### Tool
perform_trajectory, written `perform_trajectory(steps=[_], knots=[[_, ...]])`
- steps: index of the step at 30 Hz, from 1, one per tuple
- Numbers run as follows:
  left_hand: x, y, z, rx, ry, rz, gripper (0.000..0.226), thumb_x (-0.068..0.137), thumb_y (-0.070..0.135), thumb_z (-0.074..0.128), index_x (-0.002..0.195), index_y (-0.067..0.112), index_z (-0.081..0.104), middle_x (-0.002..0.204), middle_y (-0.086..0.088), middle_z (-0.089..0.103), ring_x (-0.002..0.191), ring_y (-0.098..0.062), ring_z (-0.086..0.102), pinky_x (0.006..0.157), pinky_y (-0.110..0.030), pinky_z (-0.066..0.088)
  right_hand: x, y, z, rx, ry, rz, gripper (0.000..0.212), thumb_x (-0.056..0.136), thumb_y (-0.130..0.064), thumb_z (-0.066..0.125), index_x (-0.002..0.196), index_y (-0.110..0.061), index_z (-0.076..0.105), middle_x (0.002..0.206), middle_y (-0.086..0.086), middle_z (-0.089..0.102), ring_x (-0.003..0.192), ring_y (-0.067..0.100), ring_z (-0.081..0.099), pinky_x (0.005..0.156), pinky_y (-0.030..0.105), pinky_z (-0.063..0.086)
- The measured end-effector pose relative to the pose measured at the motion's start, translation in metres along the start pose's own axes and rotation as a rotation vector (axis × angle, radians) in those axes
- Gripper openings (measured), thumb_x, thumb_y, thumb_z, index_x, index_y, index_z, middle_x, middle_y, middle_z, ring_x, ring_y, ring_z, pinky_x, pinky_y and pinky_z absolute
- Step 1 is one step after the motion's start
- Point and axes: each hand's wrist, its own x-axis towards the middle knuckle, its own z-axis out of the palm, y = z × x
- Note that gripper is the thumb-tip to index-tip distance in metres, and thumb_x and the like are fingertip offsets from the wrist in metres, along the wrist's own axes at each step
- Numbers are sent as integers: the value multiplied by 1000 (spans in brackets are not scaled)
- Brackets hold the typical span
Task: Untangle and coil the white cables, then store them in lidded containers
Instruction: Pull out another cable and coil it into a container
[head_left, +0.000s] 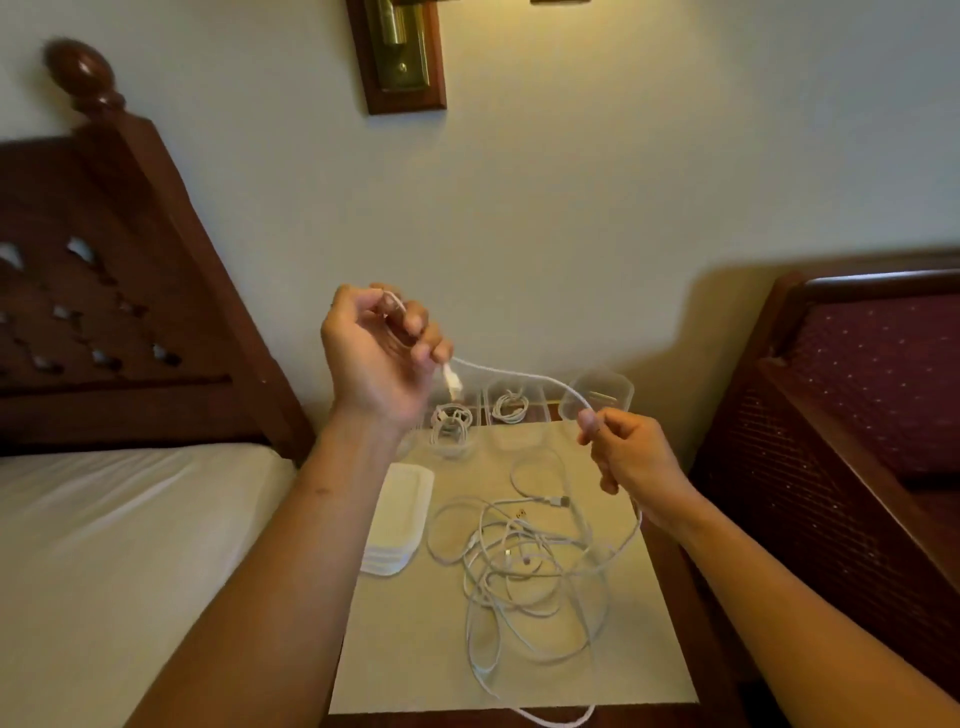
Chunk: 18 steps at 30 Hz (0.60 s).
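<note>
My left hand is raised above the nightstand, fingers curled round one end of a white cable whose plug hangs just below the fingers. The cable sags to the right to my right hand, which pinches it between thumb and finger. From there it drops into a tangled pile of white cables on the cloth-covered nightstand. At the back stand clear containers: one and a second each hold a coiled cable, a third looks empty. A stack of white lids lies at the left.
A bed with a white sheet and dark wooden headboard lies to the left. A dark wooden chair with red upholstery stands on the right. The wall rises right behind the nightstand, with a brass lamp mount above.
</note>
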Motion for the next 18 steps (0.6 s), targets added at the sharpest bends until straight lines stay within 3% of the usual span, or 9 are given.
perform_trajectory(steps=[1,3,5,7,9,10,12,15,18], knots=[[-2,1,-4,170,22,-4,26,96,26,42,73,14,42,60,-8,46,40,-19,32,48,-26,24,-4,-10,-4,32,17,-12,43,94,-49,62,86,-7,69,55,-3,43,49,14,35,46,30,35],[-7,-6,-12,614,32,22,26,96,34,58,89,10,48,70,-14,58,39,-16,30,48,-29,17,-9,-28,-10,28,13,-82,36,101,-41,58,91,-9,73,57,-6,45,52,14,31,46,28,30],[-17,-19,-14,989,-39,49,37,89,47,72,112,22,58,88,-8,71,49,-9,50,50,-29,36,-13,-47,-6,-11,-34,-153,32,107,-31,52,97,-12,76,61,-6,47,54,12,33,47,26,28],[-30,-34,-10,1246,-200,44,59,78,65,74,127,35,61,98,6,73,82,0,65,74,-25,51,-17,-66,1,-48,-66,-211,30,108,-28,51,97,-14,74,64,-4,46,54,10,36,47,23,31],[-40,-45,-2,1436,-283,124,47,83,63,72,112,26,73,89,8,73,84,-6,66,76,-30,53,-21,-81,7,-36,-67,-247,28,109,-26,49,93,-15,69,59,-10,45,51,8,38,48,22,34],[-42,-46,3,1406,-274,174,34,89,54,72,94,21,76,75,6,70,70,-9,63,66,-33,51,-24,-86,9,-21,-60,-263,29,110,-26,48,90,-16,67,57,-13,45,51,8,38,50,24,34],[-43,-37,9,1159,-192,194,32,95,32,72,70,12,67,56,2,54,47,-12,44,49,-26,37,-29,-84,9,-59,-45,-316,28,107,-31,50,85,-25,65,57,-14,45,53,8,38,55,27,34],[-47,-9,21,653,-149,88,34,97,14,66,65,14,52,68,-8,50,36,-13,28,41,-19,20,-41,-53,9,-154,-93,-326,26,103,-34,48,82,-32,64,66,-5,49,63,14,42,64,37,39],[-55,18,28,417,-124,110,37,95,6,59,62,16,45,82,-9,63,34,-15,25,45,-23,11,-51,-19,6,-322,-142,-297,27,109,-23,46,88,-29,62,77,-6,61,76,17,58,79,44,49]])
